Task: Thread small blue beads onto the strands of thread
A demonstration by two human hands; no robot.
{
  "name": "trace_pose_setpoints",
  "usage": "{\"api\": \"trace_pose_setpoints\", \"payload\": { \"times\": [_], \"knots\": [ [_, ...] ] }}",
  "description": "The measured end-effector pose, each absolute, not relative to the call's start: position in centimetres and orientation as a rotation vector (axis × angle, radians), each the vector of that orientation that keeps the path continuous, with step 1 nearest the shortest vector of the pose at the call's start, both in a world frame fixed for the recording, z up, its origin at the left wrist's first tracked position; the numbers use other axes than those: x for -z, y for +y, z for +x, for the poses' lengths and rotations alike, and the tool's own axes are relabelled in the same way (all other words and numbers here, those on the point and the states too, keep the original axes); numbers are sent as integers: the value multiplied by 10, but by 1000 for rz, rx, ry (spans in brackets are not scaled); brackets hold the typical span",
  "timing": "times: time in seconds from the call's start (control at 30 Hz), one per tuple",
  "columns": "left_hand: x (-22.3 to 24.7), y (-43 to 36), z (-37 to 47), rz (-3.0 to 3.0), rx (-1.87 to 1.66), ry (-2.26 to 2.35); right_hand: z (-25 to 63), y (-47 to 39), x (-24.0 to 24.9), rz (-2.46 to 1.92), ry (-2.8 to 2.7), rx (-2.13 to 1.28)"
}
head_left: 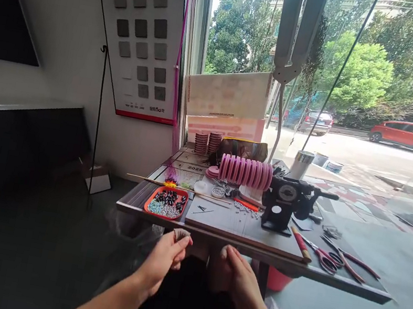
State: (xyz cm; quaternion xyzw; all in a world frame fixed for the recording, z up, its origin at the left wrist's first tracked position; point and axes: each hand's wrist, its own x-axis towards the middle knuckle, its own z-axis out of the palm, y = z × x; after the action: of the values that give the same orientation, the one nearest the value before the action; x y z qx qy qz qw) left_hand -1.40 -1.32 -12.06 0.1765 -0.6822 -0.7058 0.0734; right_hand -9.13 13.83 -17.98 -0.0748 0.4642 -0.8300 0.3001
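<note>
Bead tray (162, 216) sits just left of the pale board (220, 222), left hand (166, 251) and right hand (243, 274) pinched in front, anything held indiscernible; a left-hand bump could spill beads (169, 200).

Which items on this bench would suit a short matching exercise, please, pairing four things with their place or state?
Column one:
1. Tray
2. Scissors
3. Black machine
4. Left hand

Column two:
A. Lying between a red-and-tan stick and the pliers
B. Near the table's front edge, fingers curled
C. Standing at the right of a row of pink discs
D. Holding dark and pale beads

Pairs: 1-D, 2-A, 3-C, 4-B
</note>
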Motion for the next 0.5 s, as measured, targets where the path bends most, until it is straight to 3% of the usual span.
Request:
{"api": "trace_pose_setpoints", "payload": {
  "times": [0.23, 0.5],
  "knots": [
    [179, 55, 1, 651, 2469, -1669, -94, 137, 158, -265, 1293, 2247],
    [222, 45, -20, 840, 2308, -1691, -92, 135, 152, -337, 1332, 2233]
  ]
}}
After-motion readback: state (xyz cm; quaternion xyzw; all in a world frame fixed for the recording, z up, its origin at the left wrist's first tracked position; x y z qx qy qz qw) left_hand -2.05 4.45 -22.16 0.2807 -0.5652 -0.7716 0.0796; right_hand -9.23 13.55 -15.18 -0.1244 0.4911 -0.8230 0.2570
